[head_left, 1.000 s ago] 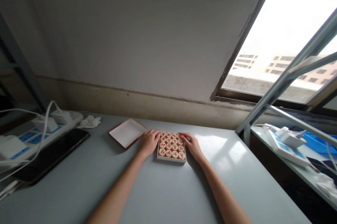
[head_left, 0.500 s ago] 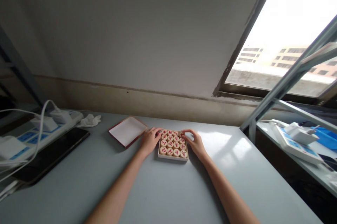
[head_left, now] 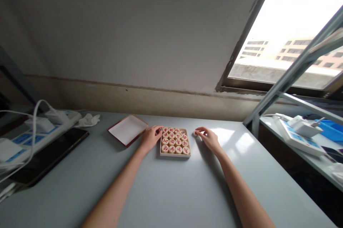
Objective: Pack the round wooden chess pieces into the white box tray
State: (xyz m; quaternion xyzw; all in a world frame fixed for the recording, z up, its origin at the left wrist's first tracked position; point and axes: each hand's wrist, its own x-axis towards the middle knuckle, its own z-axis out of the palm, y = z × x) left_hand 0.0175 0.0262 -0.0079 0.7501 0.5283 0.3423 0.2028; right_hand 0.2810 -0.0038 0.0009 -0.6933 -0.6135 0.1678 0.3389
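A shallow box [head_left: 175, 155] holds rows of round wooden pieces [head_left: 172, 142] marked with red characters. At its back right corner the piece [head_left: 183, 132] looks darker and lower than the others. My left hand [head_left: 151, 137] is at the box's left edge, its fingers closed around something too small to make out. To the right of the box, my right hand [head_left: 209, 138] pinches a round wooden piece [head_left: 195, 133] at the tabletop. The red-edged lid [head_left: 128, 130], white inside, lies left of my left hand.
On the left of the grey table [head_left: 160, 192] are a black phone [head_left: 50, 156], a power strip [head_left: 71, 119] with white chargers and cables, and a crumpled tissue [head_left: 89, 120]. A metal frame [head_left: 278, 85] and another power strip [head_left: 302, 137] stand at the right.
My right hand has moved right, away from the box's back right corner, with a wooden piece between its fingers. My left hand remains by the box's left edge. The view has shifted slightly.
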